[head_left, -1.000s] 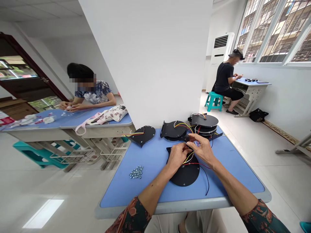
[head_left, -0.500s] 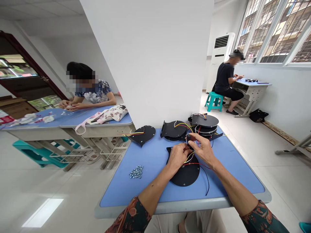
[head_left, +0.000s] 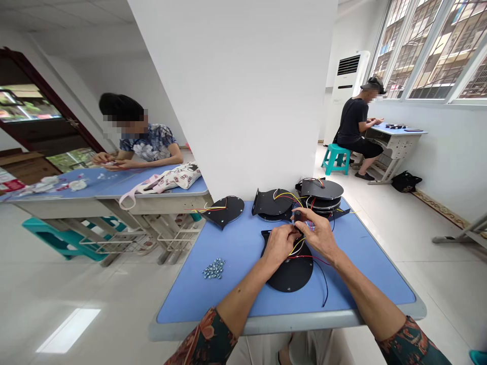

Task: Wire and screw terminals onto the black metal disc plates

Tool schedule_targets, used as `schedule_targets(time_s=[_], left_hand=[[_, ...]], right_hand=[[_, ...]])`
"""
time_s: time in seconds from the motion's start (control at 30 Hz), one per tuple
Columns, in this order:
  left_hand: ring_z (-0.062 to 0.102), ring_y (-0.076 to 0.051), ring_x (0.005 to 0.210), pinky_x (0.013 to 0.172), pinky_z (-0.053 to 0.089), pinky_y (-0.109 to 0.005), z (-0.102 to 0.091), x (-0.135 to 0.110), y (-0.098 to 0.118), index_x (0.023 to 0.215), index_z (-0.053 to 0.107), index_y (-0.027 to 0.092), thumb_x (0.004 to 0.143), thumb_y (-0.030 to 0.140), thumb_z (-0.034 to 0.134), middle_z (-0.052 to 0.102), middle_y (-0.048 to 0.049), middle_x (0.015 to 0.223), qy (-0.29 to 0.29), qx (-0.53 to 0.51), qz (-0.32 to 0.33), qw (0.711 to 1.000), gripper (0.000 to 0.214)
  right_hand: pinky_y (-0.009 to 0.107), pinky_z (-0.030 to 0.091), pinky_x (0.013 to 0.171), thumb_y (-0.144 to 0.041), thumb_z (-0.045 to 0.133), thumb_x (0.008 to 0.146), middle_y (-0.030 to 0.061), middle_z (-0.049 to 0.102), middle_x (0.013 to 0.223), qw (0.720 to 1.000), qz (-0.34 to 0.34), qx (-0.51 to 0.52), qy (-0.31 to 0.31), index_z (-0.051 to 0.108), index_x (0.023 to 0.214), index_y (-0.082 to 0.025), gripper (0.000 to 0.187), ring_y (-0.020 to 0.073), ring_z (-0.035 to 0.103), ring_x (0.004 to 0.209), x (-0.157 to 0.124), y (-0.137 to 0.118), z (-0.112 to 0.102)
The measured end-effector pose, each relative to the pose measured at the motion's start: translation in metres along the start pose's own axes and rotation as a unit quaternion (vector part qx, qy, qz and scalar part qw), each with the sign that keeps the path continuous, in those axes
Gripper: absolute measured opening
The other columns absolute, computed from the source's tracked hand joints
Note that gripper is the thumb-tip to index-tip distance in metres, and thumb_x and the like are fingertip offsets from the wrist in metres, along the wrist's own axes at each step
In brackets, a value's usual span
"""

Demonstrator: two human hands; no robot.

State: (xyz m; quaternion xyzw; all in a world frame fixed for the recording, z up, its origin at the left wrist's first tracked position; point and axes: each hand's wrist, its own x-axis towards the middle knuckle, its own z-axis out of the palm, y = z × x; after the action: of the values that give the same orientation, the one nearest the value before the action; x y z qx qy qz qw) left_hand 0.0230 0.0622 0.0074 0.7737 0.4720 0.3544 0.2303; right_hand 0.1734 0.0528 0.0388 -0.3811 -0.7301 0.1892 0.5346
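Observation:
Both my hands meet above a black round plate (head_left: 291,274) lying on the blue table (head_left: 236,294). My right hand (head_left: 319,235) is closed on a small black part (head_left: 297,216) with yellow, white and red wires (head_left: 300,248) running down to the plate. My left hand (head_left: 278,243) pinches the same part and wires from the left. A long black and red wire (head_left: 324,284) trails toward the table's front edge.
A heap of small silver screws (head_left: 213,268) lies on the table's left. More black plates (head_left: 224,209) and a stack of them (head_left: 321,195) sit at the back by the white pillar (head_left: 236,91). One person sits at the left table (head_left: 95,185), another at a far right desk (head_left: 395,133).
My hands have barely shifted and keep working the small part. The view has drifted slightly; the person on the left has leaned a little.

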Motion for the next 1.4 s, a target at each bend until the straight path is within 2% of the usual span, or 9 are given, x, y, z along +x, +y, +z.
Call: schedule_targets(time_s=[0.2, 0.37, 0.57, 0.8, 1.03, 1.13, 1.2, 1.3, 1.4], left_hand=[[0.070, -0.021, 0.089, 0.083, 0.049, -0.029, -0.002, -0.001, 0.004, 0.086, 0.076, 0.019, 0.092, 0.015, 0.065, 0.077, -0.0050, 0.092, -0.010, 0.026, 0.000, 1.000, 0.013], [0.069, -0.022, 0.093, 0.079, 0.048, -0.029, -0.010, -0.008, 0.010, 0.100, 0.076, 0.022, 0.093, 0.017, 0.063, 0.074, -0.0056, 0.101, -0.056, 0.134, -0.017, 0.989, 0.015], [0.069, -0.022, 0.092, 0.071, 0.044, -0.028, -0.008, -0.011, 0.012, 0.102, 0.073, 0.024, 0.097, 0.021, 0.058, 0.072, -0.0064, 0.105, -0.056, 0.204, -0.023, 0.977, 0.016], [0.070, -0.022, 0.092, 0.074, 0.046, -0.030, -0.005, -0.008, 0.010, 0.099, 0.071, 0.021, 0.098, 0.025, 0.059, 0.073, -0.0057, 0.104, -0.058, 0.229, -0.010, 0.972, 0.012], [0.070, -0.021, 0.097, 0.085, 0.049, -0.030, -0.013, -0.009, 0.013, 0.102, 0.071, 0.019, 0.097, 0.023, 0.061, 0.075, -0.0065, 0.102, -0.017, 0.191, -0.013, 0.981, 0.012], [0.070, -0.019, 0.091, 0.083, 0.050, -0.029, -0.034, -0.020, 0.017, 0.101, 0.071, 0.018, 0.098, 0.022, 0.061, 0.075, -0.0054, 0.098, 0.025, 0.175, -0.016, 0.984, 0.012], [0.070, -0.019, 0.087, 0.081, 0.050, -0.029, -0.060, -0.033, 0.012, 0.100, 0.071, 0.019, 0.097, 0.022, 0.062, 0.075, -0.0051, 0.097, 0.064, 0.188, -0.028, 0.980, 0.011], [0.069, -0.020, 0.085, 0.080, 0.050, -0.031, -0.108, -0.066, -0.012, 0.099, 0.072, 0.019, 0.095, 0.022, 0.064, 0.075, -0.0054, 0.096, 0.134, 0.223, -0.070, 0.963, 0.010], [0.068, -0.021, 0.086, 0.083, 0.050, -0.032, -0.150, -0.108, -0.048, 0.092, 0.072, 0.020, 0.091, 0.018, 0.066, 0.074, -0.0048, 0.091, 0.186, 0.247, -0.117, 0.944, 0.006]], right_hand=[[0.033, 0.055, 0.078, -0.024, 0.064, 0.087, 0.0028, 0.074, 0.089, 0.999, 0.008, -0.035, 0.030, 0.072, 0.104, -0.023, 0.019, 0.0188, 0.066, 0.077, 0.001, -0.001, -0.001], [0.032, 0.055, 0.078, -0.019, 0.058, 0.090, 0.0023, 0.075, 0.089, 0.999, 0.018, -0.006, 0.030, 0.069, 0.111, -0.023, 0.024, 0.0186, 0.068, 0.079, 0.001, 0.002, -0.005], [0.032, 0.055, 0.079, -0.016, 0.056, 0.091, 0.0026, 0.076, 0.093, 1.000, 0.004, 0.007, 0.022, 0.067, 0.114, -0.023, 0.027, 0.0182, 0.069, 0.083, 0.001, 0.001, -0.005], [0.030, 0.055, 0.075, -0.020, 0.058, 0.091, 0.0028, 0.074, 0.093, 0.988, 0.026, 0.037, 0.149, 0.065, 0.116, -0.022, 0.026, 0.0173, 0.068, 0.081, 0.003, 0.009, -0.012], [0.034, 0.056, 0.080, -0.026, 0.061, 0.090, 0.0036, 0.075, 0.093, 0.986, 0.024, 0.008, 0.167, 0.067, 0.113, -0.022, 0.025, 0.0188, 0.070, 0.081, 0.004, 0.016, -0.013], [0.036, 0.057, 0.082, -0.030, 0.062, 0.090, 0.0044, 0.075, 0.093, 0.983, 0.037, 0.018, 0.177, 0.067, 0.114, -0.021, 0.026, 0.0202, 0.071, 0.083, 0.004, 0.020, -0.013], [0.037, 0.057, 0.082, -0.032, 0.063, 0.089, 0.0052, 0.075, 0.093, 0.984, 0.042, 0.022, 0.169, 0.068, 0.114, -0.021, 0.028, 0.0212, 0.072, 0.084, 0.004, 0.023, -0.013], [0.040, 0.058, 0.083, -0.035, 0.065, 0.088, 0.0062, 0.075, 0.093, 0.988, 0.028, 0.004, 0.155, 0.069, 0.114, -0.020, 0.030, 0.0221, 0.072, 0.084, 0.005, 0.025, -0.012], [0.042, 0.059, 0.085, -0.036, 0.066, 0.088, 0.0061, 0.076, 0.094, 0.989, 0.011, -0.012, 0.145, 0.069, 0.115, -0.021, 0.032, 0.0221, 0.072, 0.083, 0.005, 0.024, -0.012]])
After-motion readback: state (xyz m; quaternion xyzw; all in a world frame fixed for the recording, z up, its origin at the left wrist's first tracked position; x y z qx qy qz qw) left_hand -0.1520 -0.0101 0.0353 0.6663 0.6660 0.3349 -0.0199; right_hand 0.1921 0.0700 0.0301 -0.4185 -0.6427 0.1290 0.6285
